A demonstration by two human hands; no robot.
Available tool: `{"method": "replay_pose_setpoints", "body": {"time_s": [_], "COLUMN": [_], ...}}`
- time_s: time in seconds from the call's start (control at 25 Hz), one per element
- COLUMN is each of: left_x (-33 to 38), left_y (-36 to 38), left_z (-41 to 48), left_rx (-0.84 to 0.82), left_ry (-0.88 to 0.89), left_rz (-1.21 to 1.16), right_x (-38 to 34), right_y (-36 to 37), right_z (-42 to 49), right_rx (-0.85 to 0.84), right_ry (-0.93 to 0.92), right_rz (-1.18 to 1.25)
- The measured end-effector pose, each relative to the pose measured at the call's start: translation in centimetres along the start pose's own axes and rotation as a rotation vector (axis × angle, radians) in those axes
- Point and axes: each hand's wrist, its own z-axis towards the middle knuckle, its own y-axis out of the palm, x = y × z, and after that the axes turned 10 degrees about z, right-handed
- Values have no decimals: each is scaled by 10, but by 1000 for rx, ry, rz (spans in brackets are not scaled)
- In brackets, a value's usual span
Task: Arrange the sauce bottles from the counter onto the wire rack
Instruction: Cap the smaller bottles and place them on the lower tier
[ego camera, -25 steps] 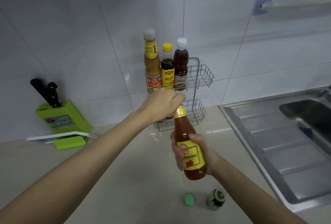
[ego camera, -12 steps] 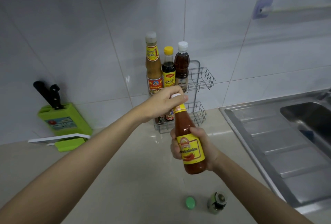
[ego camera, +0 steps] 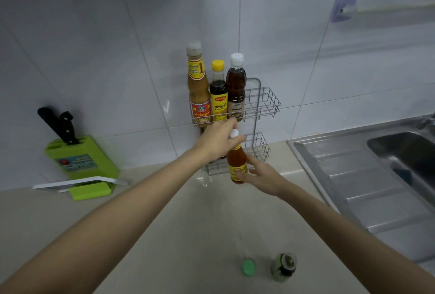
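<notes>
Chili sauce bottle (ego camera: 237,164): upright at the wire rack (ego camera: 263,105), going for the lower basket.
Risk: front wire may catch its base and tip it.
Left hand (ego camera: 219,140): pinching the white cap.
Right hand (ego camera: 261,177): fingers loose against the label, probably steadying, not clasping.
Top basket: three bottles in.

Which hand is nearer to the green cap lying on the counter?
Right. The right hand, at the chili bottle's base, is up the counter from the green cap. The left hand grips the bottle's top, farther off, by the rack.
</notes>
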Motion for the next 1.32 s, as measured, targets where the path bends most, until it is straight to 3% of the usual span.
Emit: {"method": "replay_pose_setpoints", "body": {"time_s": [0.32, 0.6, 1.08, 1.32], "left_x": [-2, -18, -27, -30], "left_y": [42, 53, 102, 115], "left_z": [8, 15, 38, 60], "left_rx": [209, 298, 204, 176], "left_ry": [-171, -162, -239, -308], "left_rz": [-195, -202, -171, -120], "right_x": [9, 14, 59, 69], "right_y": [2, -21, -40, -42], "right_z": [30, 75, 121, 131], "right_rx": [111, -39, -42, -53], "right_ry": [93, 92, 252, 190], "right_rz": [74, -33, -111, -108]}}
